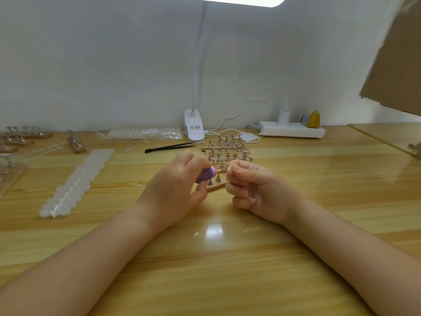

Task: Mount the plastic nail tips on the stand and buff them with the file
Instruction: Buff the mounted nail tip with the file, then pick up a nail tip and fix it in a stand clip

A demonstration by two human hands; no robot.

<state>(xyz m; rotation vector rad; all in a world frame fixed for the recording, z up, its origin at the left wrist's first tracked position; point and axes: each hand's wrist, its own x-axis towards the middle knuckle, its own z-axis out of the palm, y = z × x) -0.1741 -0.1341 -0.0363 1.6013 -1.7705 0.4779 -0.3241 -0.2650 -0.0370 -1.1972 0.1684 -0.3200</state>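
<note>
My left hand grips a small purple and pink tool, its tip pointing right toward my right hand. My right hand is curled, with thumb and forefinger pinching something tiny at the tool's tip; what it is stays too small to tell. Just behind both hands lies a wooden stand with metal pegs. Further back, wooden stands hold several more pegs. A long strip of white plastic nail tips lies on the table to the left.
Black tweezers lie behind my left hand. A clip lamp, a bag of nail tips and a white power strip line the wall. More peg stands sit far left. Cardboard overhangs the right.
</note>
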